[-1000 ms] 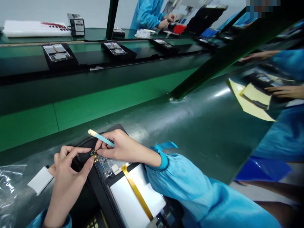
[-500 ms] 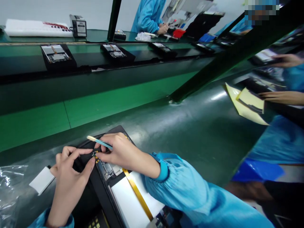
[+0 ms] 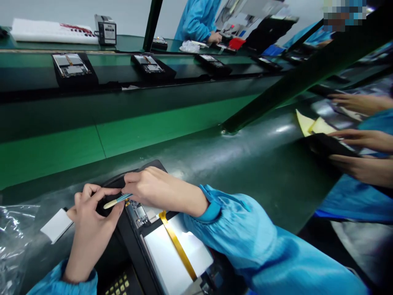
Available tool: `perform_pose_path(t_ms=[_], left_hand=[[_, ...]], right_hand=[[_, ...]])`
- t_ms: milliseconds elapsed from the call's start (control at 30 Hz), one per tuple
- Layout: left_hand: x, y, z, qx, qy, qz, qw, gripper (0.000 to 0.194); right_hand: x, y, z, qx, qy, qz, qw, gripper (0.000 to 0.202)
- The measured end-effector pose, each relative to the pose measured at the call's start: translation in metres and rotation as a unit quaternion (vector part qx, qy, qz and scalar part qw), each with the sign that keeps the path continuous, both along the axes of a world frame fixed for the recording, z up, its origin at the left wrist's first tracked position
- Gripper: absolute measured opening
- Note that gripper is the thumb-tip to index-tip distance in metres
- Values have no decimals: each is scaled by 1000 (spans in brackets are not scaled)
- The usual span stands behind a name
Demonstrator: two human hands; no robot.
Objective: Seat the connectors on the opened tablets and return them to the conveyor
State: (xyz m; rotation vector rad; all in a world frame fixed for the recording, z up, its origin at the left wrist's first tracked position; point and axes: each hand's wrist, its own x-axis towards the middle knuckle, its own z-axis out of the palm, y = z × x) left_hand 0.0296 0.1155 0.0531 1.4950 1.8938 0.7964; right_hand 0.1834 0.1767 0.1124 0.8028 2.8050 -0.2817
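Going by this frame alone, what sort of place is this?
Probably an electronics assembly line: opened devices sit spaced in a row, blue-sleeved co-workers are nearby, and the right hand holds a stick by an exposed circuit board.

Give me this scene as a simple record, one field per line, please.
Right hand: holds a pale-tipped stick, fingertips at the device's corner
Left hand: thumb and forefinger at that corner; exact contact hidden
Device: open, showing circuit board, white panel and gold ribbon
Left side: white card, clear plastic
Behind: row of open devices
Right side: co-worker's hands, yellow sheets
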Motion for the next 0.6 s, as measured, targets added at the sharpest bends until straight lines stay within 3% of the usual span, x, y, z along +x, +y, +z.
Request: perform_pose_path(t_ms=[133,333,600], left_hand=[[0,-1,-1,8,13,-3,1000,19],[2,0,2,0,-6,-3,1000,21],[-2,-1,-2,6,5,-8,1000,20]], right_hand=[[3,2,-4,-6,25,-8,1000,4],[13,9,-15,-117,166,-27,979,9],[13,8,-19,-115,172,-43,978,5]])
